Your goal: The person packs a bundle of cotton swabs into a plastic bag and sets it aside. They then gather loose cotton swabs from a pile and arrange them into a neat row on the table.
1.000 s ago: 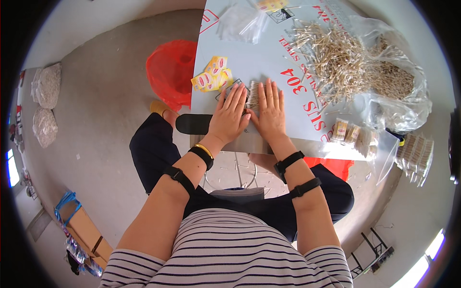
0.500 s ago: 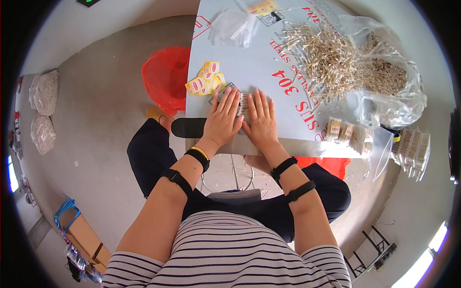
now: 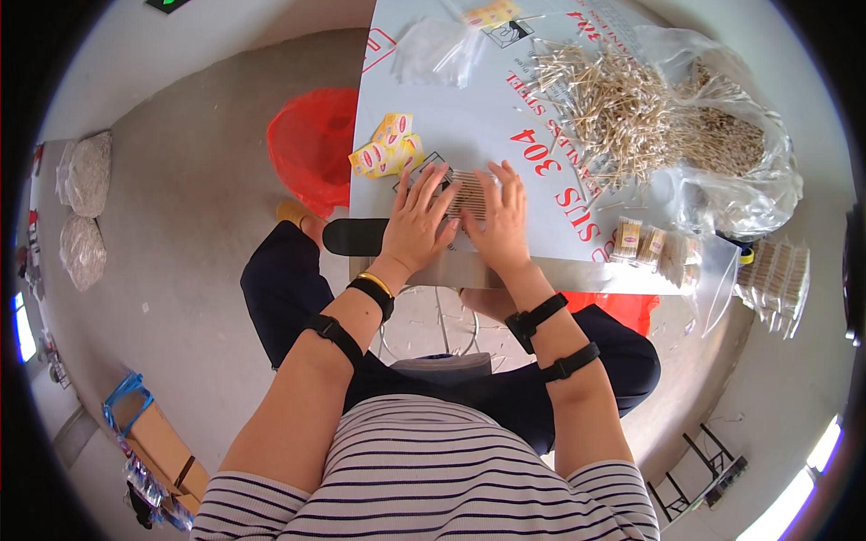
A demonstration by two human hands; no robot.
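Note:
A flat row of cotton swabs (image 3: 469,196) lies side by side on the table near its front edge, between my two hands. My left hand (image 3: 417,221) is at the row's left end, palm down, its fingers spread and slightly bent. At the right end, my right hand (image 3: 501,221) has its fingers a little apart, the index finger close to the swab tips. Neither hand grips anything. Just beyond my left hand lie several small yellow-and-white printed cards (image 3: 388,151).
A loose heap of cotton swabs (image 3: 613,113) spills from a clear plastic bag (image 3: 780,171) at the right. Bundled swab packs (image 3: 645,243) sit by the right front edge. Clear bags (image 3: 437,50) lie at the back. A red bag (image 3: 311,144) hangs left; a black strip (image 3: 354,238) juts from the edge.
My hands, pressed flat and close together before, have lifted and parted a little. Their fingers have spread and bent, and more of the swab row shows between them.

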